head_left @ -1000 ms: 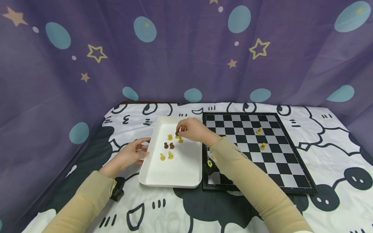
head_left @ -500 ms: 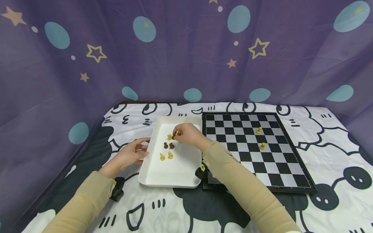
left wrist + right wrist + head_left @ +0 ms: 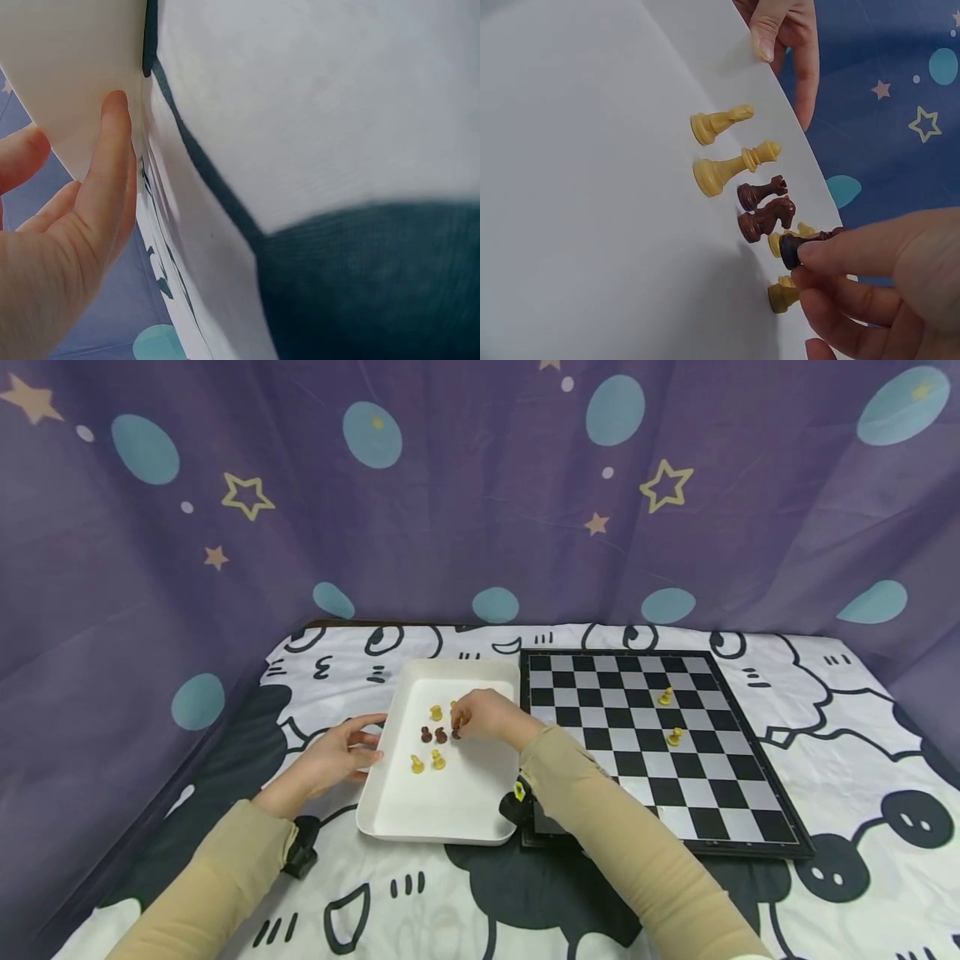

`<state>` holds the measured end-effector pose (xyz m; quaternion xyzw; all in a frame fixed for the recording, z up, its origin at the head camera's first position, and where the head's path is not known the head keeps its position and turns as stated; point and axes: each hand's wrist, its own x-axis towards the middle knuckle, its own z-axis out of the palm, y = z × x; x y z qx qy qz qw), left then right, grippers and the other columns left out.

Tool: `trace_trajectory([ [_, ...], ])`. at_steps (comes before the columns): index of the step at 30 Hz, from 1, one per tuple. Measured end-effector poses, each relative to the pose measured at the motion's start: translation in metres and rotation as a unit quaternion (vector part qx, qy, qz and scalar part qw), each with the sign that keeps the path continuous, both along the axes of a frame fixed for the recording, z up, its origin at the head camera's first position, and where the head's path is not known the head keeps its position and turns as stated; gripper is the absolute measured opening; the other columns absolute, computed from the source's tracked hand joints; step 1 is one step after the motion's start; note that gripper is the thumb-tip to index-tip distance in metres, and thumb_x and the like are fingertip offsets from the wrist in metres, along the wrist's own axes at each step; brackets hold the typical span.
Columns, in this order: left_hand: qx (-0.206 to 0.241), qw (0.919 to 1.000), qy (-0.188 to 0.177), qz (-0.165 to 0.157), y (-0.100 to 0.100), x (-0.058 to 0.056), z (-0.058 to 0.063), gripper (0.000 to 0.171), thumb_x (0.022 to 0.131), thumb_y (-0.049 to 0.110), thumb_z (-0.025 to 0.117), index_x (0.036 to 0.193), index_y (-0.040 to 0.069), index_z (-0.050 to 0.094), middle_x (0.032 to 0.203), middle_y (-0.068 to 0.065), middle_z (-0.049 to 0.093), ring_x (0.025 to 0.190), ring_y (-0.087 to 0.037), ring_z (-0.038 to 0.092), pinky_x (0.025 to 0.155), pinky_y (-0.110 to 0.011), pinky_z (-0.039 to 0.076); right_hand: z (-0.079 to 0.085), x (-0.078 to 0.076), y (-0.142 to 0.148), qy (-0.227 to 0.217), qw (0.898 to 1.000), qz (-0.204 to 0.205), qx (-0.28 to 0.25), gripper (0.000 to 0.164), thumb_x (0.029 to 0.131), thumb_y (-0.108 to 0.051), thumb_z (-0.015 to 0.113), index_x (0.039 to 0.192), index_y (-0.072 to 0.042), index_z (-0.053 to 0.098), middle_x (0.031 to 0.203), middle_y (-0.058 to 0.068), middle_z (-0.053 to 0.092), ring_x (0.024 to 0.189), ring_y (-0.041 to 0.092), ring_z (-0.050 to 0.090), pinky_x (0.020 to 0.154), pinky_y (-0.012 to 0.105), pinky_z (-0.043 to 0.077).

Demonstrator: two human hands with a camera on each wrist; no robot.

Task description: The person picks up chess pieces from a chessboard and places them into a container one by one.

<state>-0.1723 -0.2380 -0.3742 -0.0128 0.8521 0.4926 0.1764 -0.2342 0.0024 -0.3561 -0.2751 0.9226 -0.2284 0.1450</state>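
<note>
My right hand (image 3: pixel 491 717) pinches a dark brown chess piece (image 3: pixel 789 252) between thumb and fingers, low over the white tray (image 3: pixel 465 814). Beside it stand a brown rook (image 3: pixel 759 193) and a brown knight (image 3: pixel 765 219). A yellow queen (image 3: pixel 721 171) and another yellow piece (image 3: pixel 718 124) stand nearer the person in the tray. Farther back is a yellow piece (image 3: pixel 436 713), with others partly hidden by the right hand. My left hand (image 3: pixel 330 763) touches the tray's left side, fingers extended along the outer wall, thumb at the rim.
A black-framed chessboard (image 3: pixel 693 793) lies right against the tray's right side, under the right forearm. Two yellow pieces, one farther back (image 3: pixel 665 697) and one nearer (image 3: pixel 675 737), stand on it. A patterned cloth (image 3: pixel 420 918) covers the table; a purple curtain (image 3: pixel 480 543) hangs behind.
The right hand has carried the brown piece a short way toward the person, to beside the two other brown pieces. The left hand has stayed at the tray's side.
</note>
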Motion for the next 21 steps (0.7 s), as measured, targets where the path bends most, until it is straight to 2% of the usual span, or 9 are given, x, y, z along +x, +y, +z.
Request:
trace_trajectory([
  [7,-0.004,1.0,0.001,-0.001,-0.0001,0.0005,-0.0002,0.062,0.094,0.005,0.055,0.149,0.01,0.027,0.131,-0.026,0.045,0.105,-0.029,0.06,0.081,-0.042,0.056,-0.0037,-0.0007,-0.0005,-0.013,1.0,0.019,0.014,0.011,0.082,-0.005,0.07,0.091,-0.01,0.073,0.097,0.004,0.07,0.09,0.018,0.061,0.082,0.028,0.049],
  [14,-0.008,1.0,0.002,-0.001,0.0,0.0018,-0.0006,0.062,0.094,0.006,0.056,0.149,0.01,0.026,0.131,-0.026,0.045,0.106,-0.03,0.06,0.081,-0.042,0.056,-0.0076,-0.0004,-0.001,-0.026,0.998,0.016,0.05,0.008,0.083,-0.008,0.07,0.09,-0.012,0.072,0.095,0.001,0.068,0.087,0.014,0.058,0.082,0.028,0.048],
  [21,-0.01,0.9999,0.003,-0.001,-0.0001,0.0015,-0.0002,0.062,0.094,0.007,0.056,0.149,0.011,0.027,0.131,-0.026,0.045,0.105,-0.029,0.059,0.081,-0.041,0.056,-0.0088,-0.0003,-0.001,-0.033,0.998,0.009,0.052,0.008,0.083,-0.006,0.07,0.088,-0.013,0.071,0.091,0.0,0.067,0.083,0.013,0.057,0.08,0.027,0.047],
])
